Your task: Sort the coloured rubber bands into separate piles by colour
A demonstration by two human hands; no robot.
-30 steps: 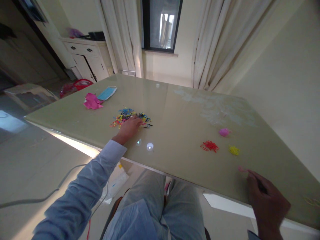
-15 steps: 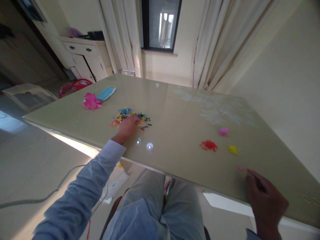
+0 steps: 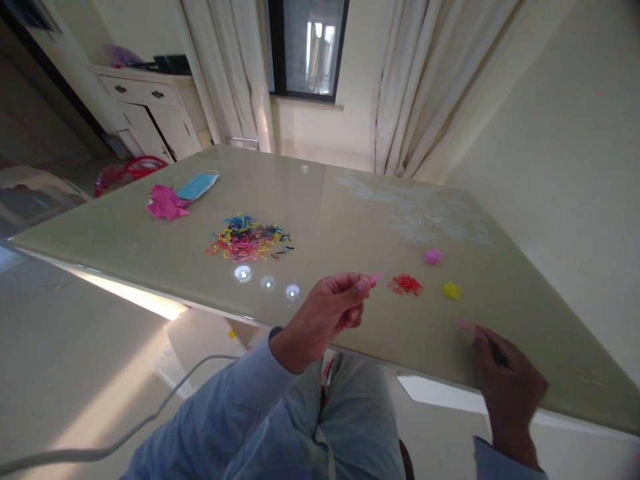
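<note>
A small pink band (image 3: pixel 376 277) is pinched in the left hand (image 3: pixel 334 308) above the table (image 3: pixel 350 220), poking right toward the red pile (image 3: pixel 407 284). The right hand (image 3: pixel 505 383) rests on the table's edge, fingers curled beside a pink bit (image 3: pixel 464 325); whether it grips anything I cannot tell.

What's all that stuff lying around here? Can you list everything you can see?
mixed heap of small bands: one heap, many colours, left-centre of table
red bands: one small pile, right part of table
pink pile: one, beyond the red bands
yellow pile: one, right of the red bands
pink bit: one, at the right hand's fingertips
face mask: one, blue, far left of table
pink crumpled sheet: one, beside the mask
table: one, glossy beige
cabinet: one, white, back left
curtains: cream, flanking a window
left hand: pinching a small pink band
right hand: on the table edge
</note>
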